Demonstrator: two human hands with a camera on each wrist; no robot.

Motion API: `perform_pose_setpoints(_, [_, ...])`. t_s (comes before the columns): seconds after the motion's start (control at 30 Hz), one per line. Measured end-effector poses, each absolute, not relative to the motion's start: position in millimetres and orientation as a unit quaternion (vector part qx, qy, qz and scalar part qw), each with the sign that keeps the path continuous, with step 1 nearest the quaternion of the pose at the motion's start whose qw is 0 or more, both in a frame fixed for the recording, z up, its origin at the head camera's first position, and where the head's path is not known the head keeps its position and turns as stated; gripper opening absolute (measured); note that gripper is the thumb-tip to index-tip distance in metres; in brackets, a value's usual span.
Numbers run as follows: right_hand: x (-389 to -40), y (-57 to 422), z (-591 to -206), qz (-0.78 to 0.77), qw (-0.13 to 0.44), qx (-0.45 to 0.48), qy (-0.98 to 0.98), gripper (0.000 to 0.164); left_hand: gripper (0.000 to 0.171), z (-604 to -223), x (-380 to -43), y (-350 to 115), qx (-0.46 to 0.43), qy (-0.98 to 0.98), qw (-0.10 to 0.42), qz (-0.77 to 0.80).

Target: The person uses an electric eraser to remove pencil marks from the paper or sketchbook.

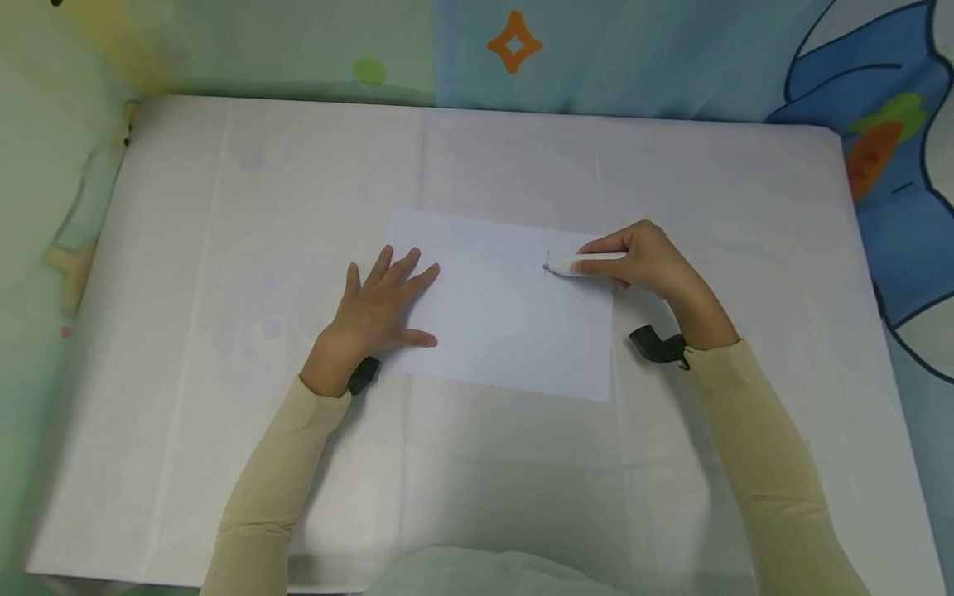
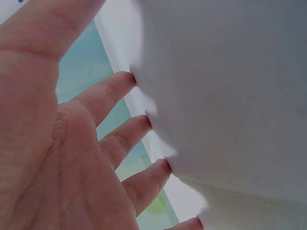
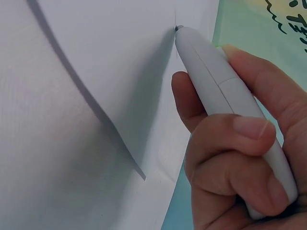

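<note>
A sheet of white paper lies slightly askew on the white-covered table. My right hand grips a thick, white, pen-shaped electric eraser, fingers curled round its body. The eraser's small grey tip meets the sheet on a thin, dark line near the upper right, and the line shows on both sides of the tip. My left hand is spread over the paper's left edge, its fingers apart and holding nothing. In the left wrist view its fingertips press on the white surface.
The creased white tablecloth extends round the paper on all sides. Black wrist cameras sit at both wrists, near the tabletop. Printed fabric in green and blue hangs along the back and sides of the table.
</note>
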State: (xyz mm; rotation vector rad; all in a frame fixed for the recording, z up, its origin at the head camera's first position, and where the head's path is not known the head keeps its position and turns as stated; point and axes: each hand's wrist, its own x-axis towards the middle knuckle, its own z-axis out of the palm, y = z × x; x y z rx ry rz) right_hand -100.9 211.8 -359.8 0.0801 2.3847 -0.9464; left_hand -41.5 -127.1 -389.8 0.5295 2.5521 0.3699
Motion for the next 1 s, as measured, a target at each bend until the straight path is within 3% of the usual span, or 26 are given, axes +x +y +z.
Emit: perform_pose_setpoints(1.0, [-106.1, 214.3, -361.3, -0.352, 0.237, 0.035, 0.905, 0.052, 0.094, -388.9, -41.3, -127.0, 0.191, 0.939, 0.249, 0.143])
